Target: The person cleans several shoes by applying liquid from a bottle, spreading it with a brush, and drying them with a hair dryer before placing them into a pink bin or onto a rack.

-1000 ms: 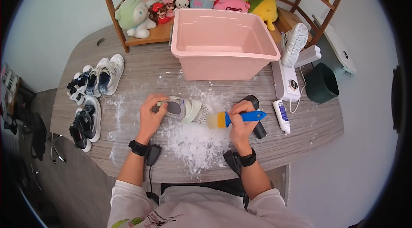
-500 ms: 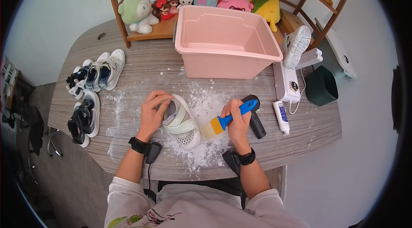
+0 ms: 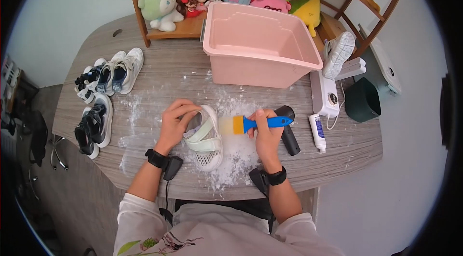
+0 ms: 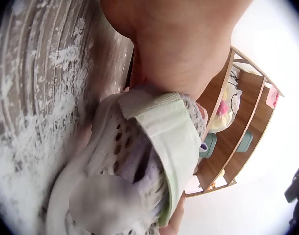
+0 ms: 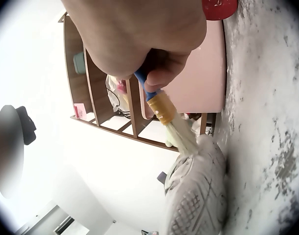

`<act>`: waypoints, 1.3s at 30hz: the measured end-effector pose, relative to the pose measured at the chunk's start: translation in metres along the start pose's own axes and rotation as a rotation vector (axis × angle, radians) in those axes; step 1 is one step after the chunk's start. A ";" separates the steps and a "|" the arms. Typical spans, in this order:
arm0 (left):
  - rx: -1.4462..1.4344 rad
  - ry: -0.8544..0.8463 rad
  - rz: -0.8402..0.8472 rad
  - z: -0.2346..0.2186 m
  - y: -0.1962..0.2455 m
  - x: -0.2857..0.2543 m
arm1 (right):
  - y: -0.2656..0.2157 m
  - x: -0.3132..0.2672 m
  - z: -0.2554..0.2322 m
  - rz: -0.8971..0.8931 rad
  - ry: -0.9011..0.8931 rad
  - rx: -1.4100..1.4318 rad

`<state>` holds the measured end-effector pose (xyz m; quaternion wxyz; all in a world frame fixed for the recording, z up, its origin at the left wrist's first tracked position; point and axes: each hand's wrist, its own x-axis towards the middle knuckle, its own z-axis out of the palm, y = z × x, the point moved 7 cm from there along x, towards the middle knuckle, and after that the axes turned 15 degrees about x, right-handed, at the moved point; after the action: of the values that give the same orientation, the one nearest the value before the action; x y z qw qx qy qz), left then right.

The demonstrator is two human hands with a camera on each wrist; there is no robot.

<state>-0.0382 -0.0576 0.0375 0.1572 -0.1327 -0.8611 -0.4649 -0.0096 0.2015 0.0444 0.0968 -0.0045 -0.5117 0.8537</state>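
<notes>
A light shoe with pale green straps [image 3: 202, 146] stands over the white powder [image 3: 237, 152], its perforated toe toward the person. The left hand [image 3: 174, 123] grips the shoe at its heel opening; in the left wrist view the strap [image 4: 169, 142] lies just below that hand. In the right hand [image 3: 266, 140] is the blue handle of a brush [image 3: 277, 121]. Its pale bristles touch the shoe's side near the heel, and the right wrist view shows the bristles [image 5: 182, 137] against the shoe [image 5: 200, 196].
Behind the shoe stands a pink bin [image 3: 255, 70]. Several shoes [image 3: 99, 121] sit at the left. To the right are a black device [image 3: 289, 135], a white tube [image 3: 318, 133], a white shoe dryer [image 3: 324, 93] holding a shoe, and a dark green container [image 3: 361, 101].
The shoe has turned from lying sideways to toe toward the person, held by the left hand throughout. The brush has moved from the toe region to the shoe's side near the heel.
</notes>
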 end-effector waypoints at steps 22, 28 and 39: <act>-0.155 -0.243 -0.005 0.028 0.001 -0.010 | 0.014 0.001 0.015 -0.052 -0.082 -0.004; -0.130 -0.236 -0.011 0.027 0.003 -0.009 | 0.015 0.005 -0.011 0.011 0.015 0.139; -0.087 -0.208 0.066 0.025 0.008 -0.009 | 0.017 0.002 -0.004 -0.016 -0.035 0.046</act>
<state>-0.0309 -0.0325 0.0273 0.0763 -0.2151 -0.8470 -0.4801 -0.0138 0.1980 0.0278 0.0947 0.0166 -0.4937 0.8643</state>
